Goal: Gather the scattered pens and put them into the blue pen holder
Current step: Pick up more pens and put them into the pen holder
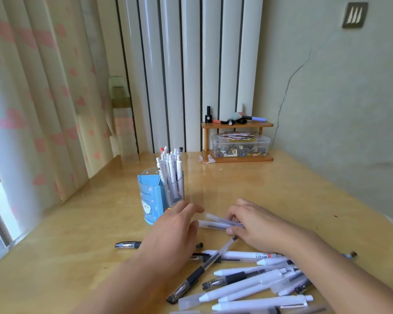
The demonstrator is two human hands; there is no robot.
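The blue pen holder (150,200) stands on the desk left of centre, with several white pens (171,171) upright in its clear round part. My right hand (254,225) is closed over two frosted pens (213,222) lying on the desk. My left hand (175,225) hovers flat beside them, fingers apart, holding nothing; a ring shows on one finger. A heap of several white and black pens (247,282) lies near the desk's front edge, under my right forearm. A black pen (127,245) lies apart on the left, partly hidden by my left hand.
A small wooden shelf (237,125) at the back holds bottles, markers and a clear plastic box (240,146). The wooden desk (281,189) meets the wall on the right, a radiator behind, curtains on the left.
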